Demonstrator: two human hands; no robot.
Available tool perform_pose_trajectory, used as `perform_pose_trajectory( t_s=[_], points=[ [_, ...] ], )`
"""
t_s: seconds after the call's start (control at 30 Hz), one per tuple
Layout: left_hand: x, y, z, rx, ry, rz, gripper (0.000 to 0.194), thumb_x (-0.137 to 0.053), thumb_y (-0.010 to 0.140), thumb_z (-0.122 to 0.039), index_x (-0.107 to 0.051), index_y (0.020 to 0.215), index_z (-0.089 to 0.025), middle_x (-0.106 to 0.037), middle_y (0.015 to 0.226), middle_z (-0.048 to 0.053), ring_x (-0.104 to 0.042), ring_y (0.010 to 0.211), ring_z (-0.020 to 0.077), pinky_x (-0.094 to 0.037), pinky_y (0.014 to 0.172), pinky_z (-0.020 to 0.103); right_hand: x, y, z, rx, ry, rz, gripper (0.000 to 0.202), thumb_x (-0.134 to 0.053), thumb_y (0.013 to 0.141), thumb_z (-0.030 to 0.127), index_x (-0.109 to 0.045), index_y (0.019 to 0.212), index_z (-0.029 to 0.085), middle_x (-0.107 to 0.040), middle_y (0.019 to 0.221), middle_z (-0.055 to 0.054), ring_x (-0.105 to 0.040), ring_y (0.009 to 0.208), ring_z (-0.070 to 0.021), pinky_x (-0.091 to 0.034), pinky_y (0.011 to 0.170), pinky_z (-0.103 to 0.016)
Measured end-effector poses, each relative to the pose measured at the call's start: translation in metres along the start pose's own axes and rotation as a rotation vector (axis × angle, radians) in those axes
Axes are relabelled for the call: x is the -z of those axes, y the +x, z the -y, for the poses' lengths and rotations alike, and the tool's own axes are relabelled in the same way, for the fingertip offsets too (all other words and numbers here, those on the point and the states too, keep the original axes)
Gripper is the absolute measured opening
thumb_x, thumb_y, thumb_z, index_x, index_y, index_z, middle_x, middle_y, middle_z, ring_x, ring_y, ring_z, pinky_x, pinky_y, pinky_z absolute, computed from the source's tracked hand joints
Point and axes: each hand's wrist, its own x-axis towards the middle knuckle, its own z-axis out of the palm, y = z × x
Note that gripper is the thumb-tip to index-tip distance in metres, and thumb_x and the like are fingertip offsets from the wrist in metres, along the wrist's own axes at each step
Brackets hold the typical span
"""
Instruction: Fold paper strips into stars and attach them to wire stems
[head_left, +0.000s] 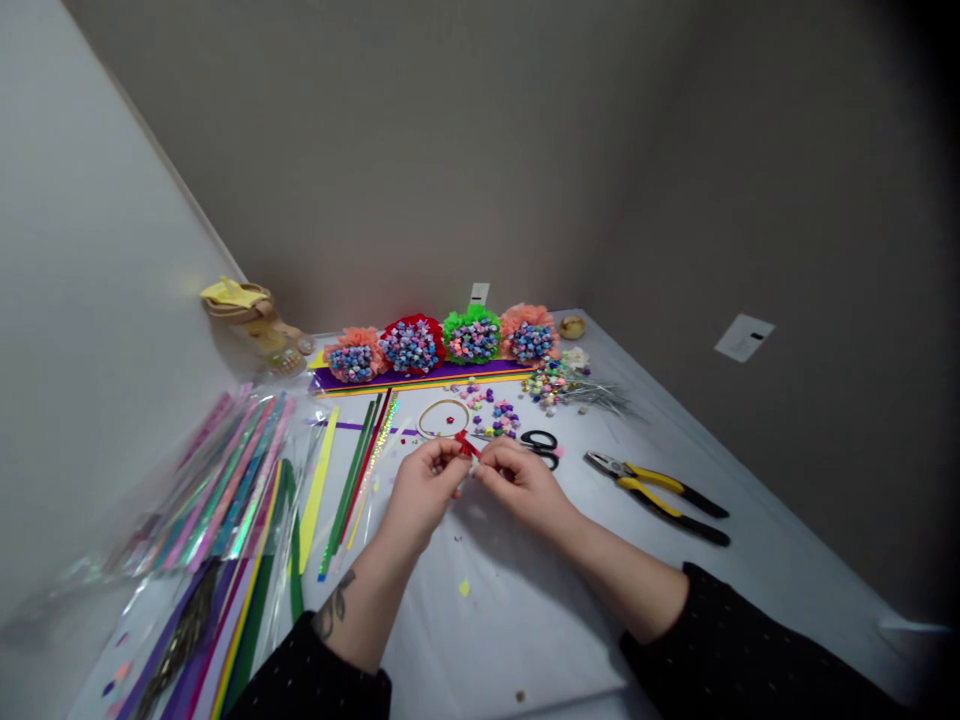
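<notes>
A small red paper piece (465,444) is pinched between both hands above the middle of the white table. My left hand (431,482) holds it from the left, with thumb and forefinger pressed together. From the right, my right hand (521,480) grips its other end in a pinch. Just behind the hands lie a thin round hoop (421,420) with a tiny red star inside it and black-handled scissors (541,440), partly hidden by my right hand. Small folded stars (504,415) in purple and pink are scattered behind the scissors.
Yellow-handled pliers (660,492) lie at the right. Coloured paper strips (352,480) and plastic-wrapped strips (225,480) cover the left side. Several tissue flowers (411,343) stand at the back, beside loose beads (551,382) and silver wires (604,393). A tape roll (240,300) rests at the back left.
</notes>
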Motion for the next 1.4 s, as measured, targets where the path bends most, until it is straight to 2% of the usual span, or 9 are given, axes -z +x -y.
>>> perform_pose_trajectory(
  t_s=[0.4,0.57,0.67,0.77,0.87,0.97,1.07,1.17,1.4],
  points=[
    [0.001,-0.001,-0.004,-0.008,0.067,-0.033,0.015,-0.064,0.062,-0.024,-0.064,0.073,-0.014,-0.06,0.064,-0.001,-0.05,0.055,0.0092,-0.042,0.05,0.019,-0.001,-0.001,0.001,-0.017,-0.116,0.035,0.018,-0.053,0.084,0.024,-0.055,0.067,0.018,-0.055,0.066,-0.001,-0.051,0.066,-0.0151,-0.039,0.065,-0.029],
    [0.006,0.004,-0.005,0.018,0.05,-0.022,0.014,-0.063,0.062,-0.024,-0.063,0.072,-0.015,-0.06,0.065,-0.002,-0.051,0.054,0.0092,-0.044,0.052,0.02,0.004,-0.006,0.009,0.251,-0.201,0.041,0.012,-0.058,0.081,0.022,-0.06,0.069,0.019,-0.062,0.102,-0.009,-0.052,0.1,-0.0236,-0.039,0.088,-0.042],
    [0.011,0.008,-0.002,0.049,-0.012,-0.013,0.011,-0.062,0.06,-0.021,-0.06,0.07,-0.015,-0.058,0.062,-0.003,-0.051,0.054,0.0087,-0.043,0.051,0.019,0.007,-0.008,0.019,0.453,-0.103,0.175,0.01,-0.062,0.08,0.02,-0.062,0.07,0.021,-0.066,0.109,-0.007,-0.046,0.115,-0.0239,-0.035,0.098,-0.044],
    [0.015,0.013,0.004,0.116,-0.104,-0.021,0.012,-0.061,0.06,-0.02,-0.057,0.071,-0.016,-0.058,0.06,-0.004,-0.05,0.05,0.0071,-0.039,0.048,0.017,0.008,-0.011,0.03,0.553,0.1,0.393,0.01,-0.058,0.084,0.024,-0.064,0.077,0.021,-0.072,0.086,-0.006,-0.056,0.104,-0.0193,-0.041,0.095,-0.038],
    [0.018,0.016,0.009,0.147,-0.11,-0.099,0.017,-0.064,0.061,-0.022,-0.056,0.075,-0.016,-0.058,0.056,-0.004,-0.05,0.045,0.0065,-0.034,0.044,0.016,0.007,-0.014,0.037,0.558,0.257,0.502,0.019,-0.049,0.087,0.028,-0.066,0.086,0.018,-0.073,0.087,-0.009,-0.064,0.091,-0.0177,-0.046,0.09,-0.037],
    [0.018,0.017,0.009,0.111,-0.072,-0.14,0.022,-0.066,0.061,-0.025,-0.056,0.078,-0.017,-0.056,0.053,-0.006,-0.049,0.043,0.0072,-0.033,0.043,0.017,0.001,-0.016,0.033,0.372,0.322,0.412,0.019,-0.049,0.086,0.024,-0.067,0.088,0.018,-0.073,0.087,-0.01,-0.067,0.084,-0.0177,-0.05,0.081,-0.035],
    [0.014,0.014,0.007,-0.005,-0.011,-0.158,0.022,-0.066,0.059,-0.021,-0.055,0.077,-0.017,-0.056,0.053,-0.006,-0.05,0.046,0.0086,-0.037,0.048,0.018,-0.006,-0.015,0.021,-0.086,0.477,0.225,0.015,-0.062,0.08,0.027,-0.063,0.091,0.019,-0.072,0.076,-0.005,-0.067,0.066,-0.0156,-0.052,0.066,-0.03],
    [0.009,0.011,0.005,-0.115,0.096,-0.18,0.019,-0.063,0.059,-0.018,-0.056,0.077,-0.017,-0.057,0.053,-0.005,-0.053,0.051,0.0105,-0.041,0.054,0.021,-0.01,-0.01,0.012,-0.442,0.696,0.145,0.035,-0.074,0.067,0.033,-0.058,0.095,0.019,-0.071,0.068,0.001,-0.064,0.054,-0.0128,-0.051,0.059,-0.027],
    [0.008,0.008,0.011,-0.238,0.324,-0.234,0.015,-0.057,0.067,-0.017,-0.058,0.082,-0.019,-0.062,0.063,-0.003,-0.058,0.059,0.0132,-0.044,0.059,0.022,-0.01,-0.005,0.006,-0.714,0.805,0.136,0.02,-0.072,0.059,0.025,-0.063,0.072,0.013,-0.069,0.06,-0.002,-0.061,0.047,-0.011,-0.046,0.053,-0.024]
  ],
)
